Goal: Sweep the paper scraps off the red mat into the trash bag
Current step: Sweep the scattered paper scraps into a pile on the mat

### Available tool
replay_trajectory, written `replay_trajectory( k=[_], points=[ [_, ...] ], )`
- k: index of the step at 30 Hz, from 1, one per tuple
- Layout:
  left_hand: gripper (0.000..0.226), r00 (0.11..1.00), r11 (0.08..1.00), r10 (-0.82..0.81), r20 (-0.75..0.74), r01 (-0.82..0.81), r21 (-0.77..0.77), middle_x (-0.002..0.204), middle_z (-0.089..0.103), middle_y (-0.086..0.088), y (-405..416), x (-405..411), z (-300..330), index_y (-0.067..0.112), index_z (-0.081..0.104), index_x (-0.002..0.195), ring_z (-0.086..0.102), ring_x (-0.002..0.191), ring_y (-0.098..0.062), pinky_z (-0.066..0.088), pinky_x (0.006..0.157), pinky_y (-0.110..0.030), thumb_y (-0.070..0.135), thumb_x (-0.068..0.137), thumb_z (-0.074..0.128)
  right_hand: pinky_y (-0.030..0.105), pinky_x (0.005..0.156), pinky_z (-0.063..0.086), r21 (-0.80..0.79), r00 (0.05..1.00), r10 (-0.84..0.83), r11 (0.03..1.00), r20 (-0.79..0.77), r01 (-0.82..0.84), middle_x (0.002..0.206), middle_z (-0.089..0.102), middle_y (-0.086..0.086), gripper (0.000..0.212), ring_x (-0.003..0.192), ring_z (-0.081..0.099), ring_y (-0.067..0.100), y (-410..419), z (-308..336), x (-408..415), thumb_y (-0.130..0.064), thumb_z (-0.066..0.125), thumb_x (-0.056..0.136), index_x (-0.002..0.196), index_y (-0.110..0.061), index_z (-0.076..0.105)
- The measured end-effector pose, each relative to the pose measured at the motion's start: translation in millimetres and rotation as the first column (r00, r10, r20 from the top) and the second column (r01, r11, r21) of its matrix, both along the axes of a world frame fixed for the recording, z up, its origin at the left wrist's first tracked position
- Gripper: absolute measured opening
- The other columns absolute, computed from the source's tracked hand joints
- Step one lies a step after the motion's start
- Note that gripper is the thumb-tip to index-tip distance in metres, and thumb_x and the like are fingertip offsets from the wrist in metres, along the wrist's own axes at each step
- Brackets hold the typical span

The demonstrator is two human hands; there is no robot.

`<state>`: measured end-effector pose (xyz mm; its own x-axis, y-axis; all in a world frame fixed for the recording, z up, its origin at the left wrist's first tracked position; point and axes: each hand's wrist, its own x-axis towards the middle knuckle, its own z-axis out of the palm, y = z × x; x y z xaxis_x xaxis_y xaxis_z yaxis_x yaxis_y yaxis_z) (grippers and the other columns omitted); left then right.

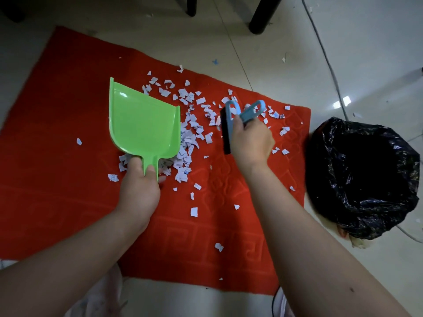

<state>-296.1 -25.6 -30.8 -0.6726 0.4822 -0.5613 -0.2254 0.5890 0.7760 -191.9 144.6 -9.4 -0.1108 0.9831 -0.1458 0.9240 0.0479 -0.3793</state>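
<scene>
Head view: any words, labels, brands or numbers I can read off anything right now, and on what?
None can be read.
Paper scraps: faint blue printed marks, too small and blurred to read.
Red mat: embossed key-pattern border only, no lettering.
Green dustpan, blue brush, black trash bag: no label or brand visible.

The mat (68, 179) lies on the floor (297, 53). Paper scraps (190, 133) are strewn over its middle and toward its far right corner. The dustpan (142, 126) sits left of the thickest heap, the brush (229, 126) right of it. The trash bag (364, 179) stands on the floor just beyond the mat's right edge.
</scene>
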Motion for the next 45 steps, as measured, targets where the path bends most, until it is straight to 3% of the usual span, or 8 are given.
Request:
replay_trajectory(
  k=[5, 10, 18, 24, 31, 35, 40, 45],
  points=[
    [0.015, 1.0, 1.0, 0.015, -0.002, -0.015, -0.012, 0.111, 0.061, -0.011, -1, -1, -1, 0.023, 0.041, 0.107, 0.067, 0.094, -0.026, 0.051, 0.089, -0.042, 0.012, 0.1, 0.033, 0.028, 0.064, 0.034, -0.084, 0.993, 0.085, 0.993, 0.087, -0.077, 0.08, 0.055, 0.002, 0.033, 0.07, 0.05, 0.022, -13, -2, -15, -0.034, 0.037, 0.099, 0.1, -0.012, 0.061],
    [0.012, 0.998, 0.999, 0.025, -0.049, -0.026, -0.021, 0.11, 0.06, -0.013, -3, -6, -3, 0.027, 0.041, 0.1, 0.066, 0.094, -0.028, 0.052, 0.087, -0.052, 0.017, 0.098, 0.035, 0.028, 0.065, 0.032, -0.149, 0.967, 0.255, 0.957, 0.02, -0.249, 0.078, 0.055, 0.003, 0.034, 0.07, 0.047, 0.024, -35, -5, -36, -0.034, 0.036, 0.099, 0.096, -0.013, 0.063],
    [0.016, 0.996, 0.996, 0.09, -0.029, -0.09, -0.002, 0.109, 0.062, -0.017, -5, -11, 2, 0.024, 0.042, 0.107, 0.067, 0.089, -0.03, 0.053, 0.084, -0.053, 0.015, 0.097, 0.034, 0.03, 0.064, 0.035, -0.025, 0.987, 0.157, 0.987, 0.03, -0.157, 0.069, 0.049, -0.003, 0.031, 0.073, 0.058, 0.025, -13, 6, -25, -0.036, 0.037, 0.098, 0.088, -0.016, 0.058],
    [0.018, 0.996, 0.998, 0.065, -0.058, -0.064, 0.025, 0.118, 0.056, -0.014, -3, -7, 3, 0.029, 0.044, 0.107, 0.068, 0.091, -0.029, 0.054, 0.084, -0.053, 0.02, 0.094, 0.036, 0.029, 0.066, 0.032, -0.118, 0.953, 0.303, 0.947, 0.018, -0.299, 0.087, 0.063, 0.01, 0.034, 0.077, 0.054, 0.031, -40, -2, -49, -0.032, 0.036, 0.099, 0.101, -0.01, 0.062],
    [0.017, 0.997, 0.998, 0.056, -0.061, -0.057, -0.005, 0.119, 0.055, -0.016, -1, -6, 6, 0.021, 0.045, 0.108, 0.068, 0.091, -0.028, 0.056, 0.082, -0.048, 0.01, 0.098, 0.035, 0.035, 0.064, 0.046, -0.046, 0.984, 0.12, 0.991, -0.134, -0.127, 0.074, 0.062, 0.002, 0.038, 0.07, 0.059, 0.024, -26, 11, -17, -0.042, 0.042, 0.096, 0.086, -0.013, 0.063],
    [0.015, 0.998, 0.999, 0.032, -0.05, -0.033, -0.027, 0.11, 0.061, -0.016, 3, -1, 10, 0.022, 0.041, 0.103, 0.069, 0.085, -0.026, 0.054, 0.082, -0.048, 0.009, 0.099, 0.034, 0.028, 0.054, 0.035, 0.001, 0.985, 0.0, 1.0, -0.174, 0.0, 0.062, 0.054, -0.006, 0.032, 0.064, 0.055, 0.018, -9, 19, 17, -0.043, 0.046, 0.094, 0.078, -0.019, 0.06],
    [0.015, 0.995, 0.994, -0.102, -0.004, 0.102, -0.047, 0.11, 0.06, -0.014, 17, 17, 17, 0.019, 0.042, 0.104, 0.067, 0.089, -0.025, 0.051, 0.082, -0.041, 0.009, 0.1, 0.032, 0.036, 0.076, 0.052, -0.05, 0.988, -0.09, 0.995, -0.125, 0.085, 0.079, 0.069, -0.002, 0.038, 0.079, 0.066, 0.021, 18, 12, 57, -0.049, 0.046, 0.091, 0.09, -0.019, 0.069],
    [0.014, 0.954, 0.944, -0.3, 0.011, 0.298, -0.144, 0.104, 0.062, -0.011, 36, 29, 21, 0.015, 0.044, 0.107, 0.066, 0.087, -0.022, 0.045, 0.068, -0.029, 0.011, 0.1, 0.034, 0.033, 0.074, 0.043, 0.059, 0.983, -0.166, 0.985, 0.081, 0.162, 0.093, 0.07, 0.008, 0.049, 0.092, 0.064, 0.032, 55, 10, 95, -0.053, 0.041, 0.092, 0.094, -0.012, 0.069]
  ],
)
